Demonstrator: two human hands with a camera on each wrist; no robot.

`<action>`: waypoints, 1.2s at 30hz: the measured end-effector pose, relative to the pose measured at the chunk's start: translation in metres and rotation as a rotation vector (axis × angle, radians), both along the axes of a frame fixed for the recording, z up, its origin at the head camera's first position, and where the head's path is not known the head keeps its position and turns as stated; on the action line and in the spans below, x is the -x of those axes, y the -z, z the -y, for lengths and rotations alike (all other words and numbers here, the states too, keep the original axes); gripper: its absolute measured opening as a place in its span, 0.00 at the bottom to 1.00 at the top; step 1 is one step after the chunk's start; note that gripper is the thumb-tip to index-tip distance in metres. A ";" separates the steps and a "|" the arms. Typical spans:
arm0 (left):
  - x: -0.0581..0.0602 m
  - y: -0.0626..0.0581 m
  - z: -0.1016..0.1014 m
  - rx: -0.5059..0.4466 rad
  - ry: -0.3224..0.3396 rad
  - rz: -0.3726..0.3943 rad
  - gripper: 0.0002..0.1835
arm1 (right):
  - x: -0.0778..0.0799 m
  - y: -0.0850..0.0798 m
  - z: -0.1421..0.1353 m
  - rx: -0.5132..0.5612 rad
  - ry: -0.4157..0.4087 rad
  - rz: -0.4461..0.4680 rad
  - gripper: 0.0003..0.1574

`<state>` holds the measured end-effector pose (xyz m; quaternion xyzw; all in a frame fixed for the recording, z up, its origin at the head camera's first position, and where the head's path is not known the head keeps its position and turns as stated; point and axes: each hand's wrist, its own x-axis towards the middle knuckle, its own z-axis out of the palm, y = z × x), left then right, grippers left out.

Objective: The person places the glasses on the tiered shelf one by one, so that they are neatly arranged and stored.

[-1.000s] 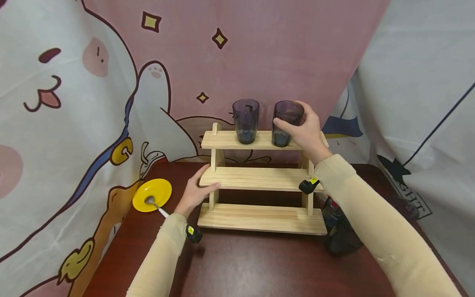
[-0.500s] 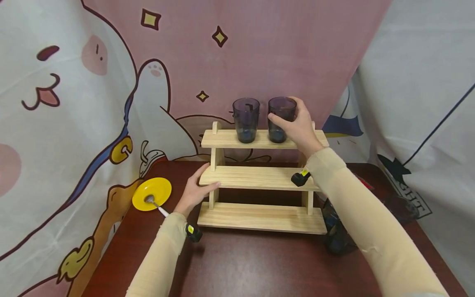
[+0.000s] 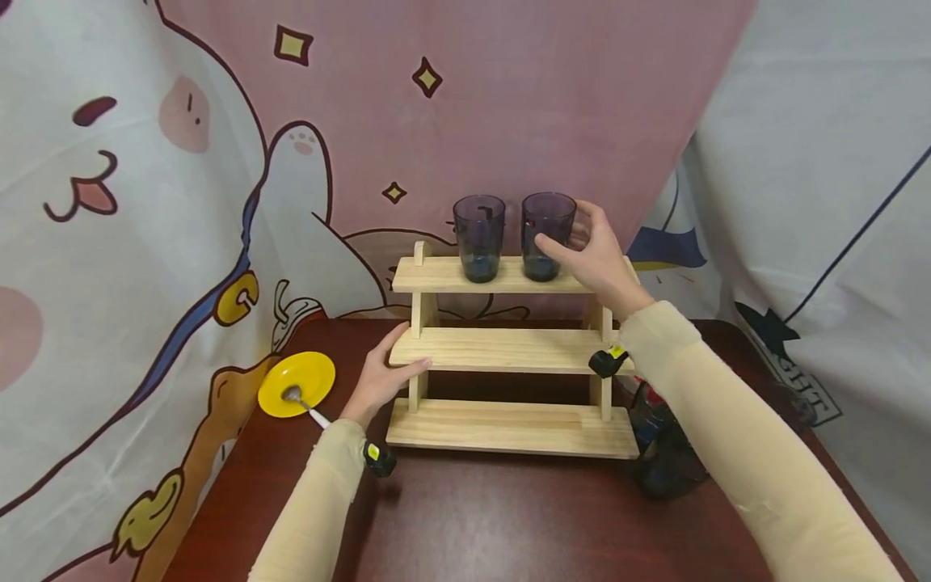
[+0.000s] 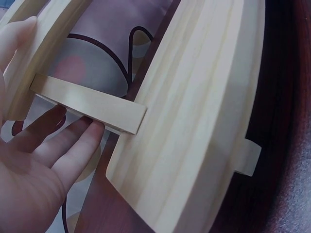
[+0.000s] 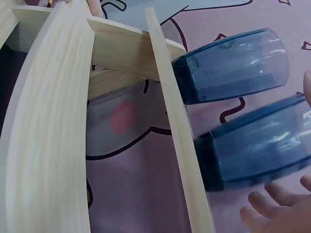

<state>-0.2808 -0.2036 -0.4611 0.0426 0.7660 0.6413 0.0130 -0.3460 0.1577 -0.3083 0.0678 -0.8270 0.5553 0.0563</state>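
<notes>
A three-tier wooden shelf (image 3: 509, 349) stands on the table. Two dark purple-blue tumblers sit upright on its top tier: a left tumbler (image 3: 479, 234) and a right tumbler (image 3: 549, 212). My right hand (image 3: 602, 263) is beside the right tumbler, its thumb in front and its fingers spread behind. In the right wrist view, a gap shows between those fingers (image 5: 269, 206) and the tumbler (image 5: 262, 145). My left hand (image 3: 374, 384) grips the left end of the middle tier. Its thumb rests on the board, and its fingers (image 4: 77, 145) reach the upright (image 4: 92, 104).
A yellow plate (image 3: 320, 373) with a white-handled spoon or fork (image 3: 318, 418) lies on the table (image 3: 451, 517) at left. Dark glossy objects (image 3: 665, 461) stand right of the shelf, partly behind my right sleeve. A printed cloth (image 3: 582, 89) hangs behind.
The right tumbler has moved left, closer to the other one, and now stands upright. My right hand has loosened from it and drawn slightly right. The left hand stays in place.
</notes>
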 end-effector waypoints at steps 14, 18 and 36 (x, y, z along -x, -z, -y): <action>0.001 0.002 -0.001 -0.008 0.002 -0.009 0.47 | -0.044 0.009 -0.052 -0.005 -0.028 -0.032 0.63; 0.010 0.015 0.002 0.003 -0.006 -0.007 0.47 | -0.062 0.011 -0.067 -0.072 -0.020 -0.059 0.60; 0.018 0.033 0.008 0.025 -0.012 -0.056 0.46 | -0.149 0.062 -0.132 -0.298 0.064 -0.279 0.54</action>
